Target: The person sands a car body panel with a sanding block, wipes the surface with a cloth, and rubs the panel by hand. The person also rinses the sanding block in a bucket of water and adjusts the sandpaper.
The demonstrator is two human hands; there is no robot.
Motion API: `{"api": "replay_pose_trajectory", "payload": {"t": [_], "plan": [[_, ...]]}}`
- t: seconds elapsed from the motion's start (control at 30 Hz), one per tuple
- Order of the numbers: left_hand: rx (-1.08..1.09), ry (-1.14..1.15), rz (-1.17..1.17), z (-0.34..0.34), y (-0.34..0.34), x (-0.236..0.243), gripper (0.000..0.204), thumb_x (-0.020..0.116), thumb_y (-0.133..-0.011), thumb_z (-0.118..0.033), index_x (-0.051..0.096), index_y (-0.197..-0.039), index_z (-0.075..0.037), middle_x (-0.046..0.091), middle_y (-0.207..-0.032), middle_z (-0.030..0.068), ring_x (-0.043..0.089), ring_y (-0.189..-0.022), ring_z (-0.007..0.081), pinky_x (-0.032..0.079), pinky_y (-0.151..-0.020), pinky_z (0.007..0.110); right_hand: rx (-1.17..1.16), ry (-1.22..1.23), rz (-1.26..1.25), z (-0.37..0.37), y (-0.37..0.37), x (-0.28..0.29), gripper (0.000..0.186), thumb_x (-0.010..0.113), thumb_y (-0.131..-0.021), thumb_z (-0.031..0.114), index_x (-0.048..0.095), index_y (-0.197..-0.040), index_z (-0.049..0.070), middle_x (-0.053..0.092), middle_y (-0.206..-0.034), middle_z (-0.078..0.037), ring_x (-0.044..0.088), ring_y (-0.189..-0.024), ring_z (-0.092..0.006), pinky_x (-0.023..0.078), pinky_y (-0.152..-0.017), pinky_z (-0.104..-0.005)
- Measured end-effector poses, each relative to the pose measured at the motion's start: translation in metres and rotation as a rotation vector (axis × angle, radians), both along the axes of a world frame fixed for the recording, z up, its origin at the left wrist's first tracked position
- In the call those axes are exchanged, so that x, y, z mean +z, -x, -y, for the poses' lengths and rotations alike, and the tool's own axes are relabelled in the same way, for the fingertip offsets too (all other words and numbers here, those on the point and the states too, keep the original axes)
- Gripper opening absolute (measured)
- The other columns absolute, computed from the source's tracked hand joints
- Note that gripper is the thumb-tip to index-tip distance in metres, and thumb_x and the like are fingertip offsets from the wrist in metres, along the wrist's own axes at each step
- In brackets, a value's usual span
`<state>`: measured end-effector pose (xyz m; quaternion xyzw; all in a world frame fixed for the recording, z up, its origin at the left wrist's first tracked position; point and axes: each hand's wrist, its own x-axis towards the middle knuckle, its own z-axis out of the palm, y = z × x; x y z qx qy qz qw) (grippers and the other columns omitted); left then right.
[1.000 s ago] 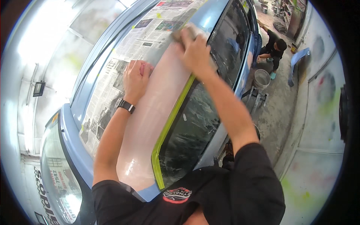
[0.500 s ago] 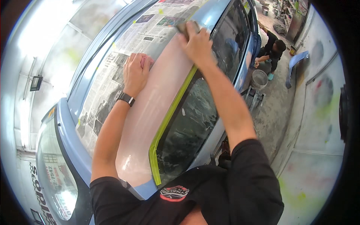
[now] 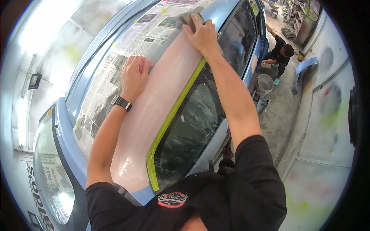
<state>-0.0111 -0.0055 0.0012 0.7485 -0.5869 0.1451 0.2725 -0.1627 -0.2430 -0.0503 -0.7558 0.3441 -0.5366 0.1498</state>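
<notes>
A blue car's roof side panel (image 3: pixel 169 77) runs away from me, coated in a smooth pinkish-grey primer-like layer. At its far end my right hand (image 3: pixel 202 36) presses a grey-brown sanding block (image 3: pixel 189 17) against the surface, fingers over its top. My left hand (image 3: pixel 134 75), with a dark watch at the wrist, rests at the panel's left edge beside the newspaper. Its fingers curl around something pink (image 3: pixel 143 64), too covered to name. Newspaper sheets (image 3: pixel 138 38) cover the roof to the left. Yellow-green masking tape (image 3: pixel 173 111) borders the side window (image 3: pixel 189 131).
To the left stands the raised rear hatch (image 3: pixel 54 165). On the right, a co-worker (image 3: pixel 280 52) crouches by the car near a grey bucket (image 3: pixel 264 82). A loose blue panel piece (image 3: pixel 302 71) leans at the paint-marked wall (image 3: pixel 327 115). Cluttered shelves (image 3: pixel 298 19) stand far back.
My left hand has shifted slightly left along the panel's edge. The right hand stays at the far end with the sanding block, and its blur has lessened. The view has moved a little.
</notes>
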Motion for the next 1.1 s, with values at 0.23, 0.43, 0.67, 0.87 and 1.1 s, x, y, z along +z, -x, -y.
{"api": "replay_pose_trajectory", "payload": {"t": [0.23, 0.43, 0.67, 0.87, 1.1], "plan": [[0.052, 0.001, 0.019, -0.015, -0.012, 0.004, 0.023, 0.068, -0.103, -0.028, 0.073, -0.101, -0.006, 0.071, -0.107, 0.0143, 0.066, -0.104, 0.0366, 0.049, -0.092, 0.049, 0.144, 0.102, 0.033, -0.177, 0.011, -0.053, 0.072, 0.085, -0.082, 0.035, 0.063, -0.15, 0.021, 0.059, -0.113, -0.025, 0.06, -0.103, -0.0439, 0.051, -0.087, -0.0536], [0.007, 0.018, 0.015, 0.003, -0.005, 0.0, 0.024, 0.068, -0.103, -0.028, 0.074, -0.1, -0.006, 0.071, -0.107, 0.0148, 0.066, -0.103, 0.0371, 0.05, -0.091, 0.049, -0.021, 0.047, -0.016, -0.026, 0.01, -0.017, 0.059, 0.073, -0.094, 0.044, 0.062, -0.147, 0.02, 0.059, -0.114, -0.026, 0.06, -0.108, -0.0462, 0.049, -0.09, -0.0569], [0.04, 0.012, 0.026, -0.014, -0.009, 0.003, 0.023, 0.068, -0.103, -0.027, 0.074, -0.098, -0.006, 0.07, -0.106, 0.0139, 0.066, -0.102, 0.0359, 0.05, -0.091, 0.048, 0.095, 0.074, -0.021, -0.131, 0.006, -0.047, 0.068, 0.078, -0.089, 0.037, 0.06, -0.152, 0.019, 0.06, -0.112, -0.024, 0.061, -0.1, -0.0417, 0.05, -0.086, -0.0536], [-0.006, 0.021, -0.025, -0.002, 0.0, 0.005, 0.021, 0.068, -0.103, -0.026, 0.075, -0.096, -0.007, 0.07, -0.105, 0.0125, 0.066, -0.1, 0.0347, 0.05, -0.09, 0.047, 0.033, 0.087, 0.035, -0.052, 0.012, -0.033, 0.061, 0.08, -0.087, 0.038, 0.067, -0.144, 0.02, 0.061, -0.114, -0.027, 0.062, -0.106, -0.0448, 0.052, -0.087, -0.056], [0.048, 0.018, -0.03, -0.014, -0.01, -0.002, 0.022, 0.068, -0.103, -0.026, 0.075, -0.095, -0.006, 0.07, -0.104, 0.0126, 0.066, -0.1, 0.0346, 0.05, -0.089, 0.047, 0.088, -0.044, 0.015, -0.084, -0.002, -0.038, 0.063, 0.075, -0.092, 0.041, 0.059, -0.15, 0.023, 0.058, -0.116, -0.028, 0.06, -0.106, -0.0469, 0.05, -0.088, -0.0573]]}}
